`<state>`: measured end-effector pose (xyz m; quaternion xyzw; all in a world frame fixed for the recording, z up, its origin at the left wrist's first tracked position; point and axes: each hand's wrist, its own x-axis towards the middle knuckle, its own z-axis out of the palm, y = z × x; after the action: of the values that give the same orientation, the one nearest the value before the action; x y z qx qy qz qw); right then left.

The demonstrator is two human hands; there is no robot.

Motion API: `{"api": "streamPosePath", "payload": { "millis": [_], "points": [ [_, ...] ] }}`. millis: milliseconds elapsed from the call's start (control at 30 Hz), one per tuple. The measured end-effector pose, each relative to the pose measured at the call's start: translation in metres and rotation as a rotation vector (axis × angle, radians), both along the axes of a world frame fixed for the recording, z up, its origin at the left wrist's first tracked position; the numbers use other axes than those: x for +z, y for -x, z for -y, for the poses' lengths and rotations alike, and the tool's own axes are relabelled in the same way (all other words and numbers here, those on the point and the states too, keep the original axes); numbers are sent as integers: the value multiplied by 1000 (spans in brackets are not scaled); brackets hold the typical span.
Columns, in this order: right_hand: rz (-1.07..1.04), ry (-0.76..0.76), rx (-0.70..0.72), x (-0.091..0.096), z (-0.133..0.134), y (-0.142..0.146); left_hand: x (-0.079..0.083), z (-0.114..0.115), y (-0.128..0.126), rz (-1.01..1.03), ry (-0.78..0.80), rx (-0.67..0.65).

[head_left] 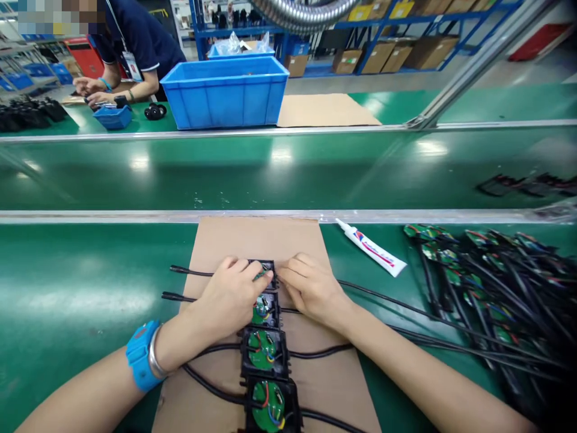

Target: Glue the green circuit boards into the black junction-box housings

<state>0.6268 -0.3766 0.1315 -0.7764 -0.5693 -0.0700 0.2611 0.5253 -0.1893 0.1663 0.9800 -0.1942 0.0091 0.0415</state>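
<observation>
Pressing with bent fingers of left hand (234, 294) on farthest black housing (269, 264), upon cardboard (256, 237); pinching narrowly with right hand (315, 294) beside it, apparently at cable (365, 291). Already having boards inside three nearer housings (283, 361); with many loose boards (505, 288) remaining piled at right.

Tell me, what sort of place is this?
Probably an electronics assembly workshop: black housings with green circuit boards sit in a row, a heap of cabled boards lies to the right, and cartons stand on blue shelving behind.
</observation>
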Motion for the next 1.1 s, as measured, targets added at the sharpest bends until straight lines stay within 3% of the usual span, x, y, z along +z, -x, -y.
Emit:
{"api": "streamPosePath", "payload": {
  "millis": [200, 300, 433, 533, 633, 833, 1000, 1100],
  "points": [
    [10, 36, -14, 11, 4, -6, 5, -10, 7, -2, 113, 19],
    [18, 70, -63, 34, 30, 17, 22, -29, 43, -2, 252, 50],
    [-109, 244, -44, 56, 81, 74, 41, -52, 111, -284, 329, 90],
    [-147, 355, 4, 49, 106, 107, 36, -53, 146, -340, 282, 194],
    [-136, 356, -38, 35, 111, 123, 25, -47, 159, -312, 252, 255],
    [-199, 286, -50, 23, 99, 135, 21, -33, 172, -345, 239, 68],
    [-199, 235, -63, 12, 98, 143, 10, -20, 182, -296, 192, 178],
    [-249, 264, -52, 22, 103, 145, 12, -17, 186, -250, 193, 175]
  ]
}}
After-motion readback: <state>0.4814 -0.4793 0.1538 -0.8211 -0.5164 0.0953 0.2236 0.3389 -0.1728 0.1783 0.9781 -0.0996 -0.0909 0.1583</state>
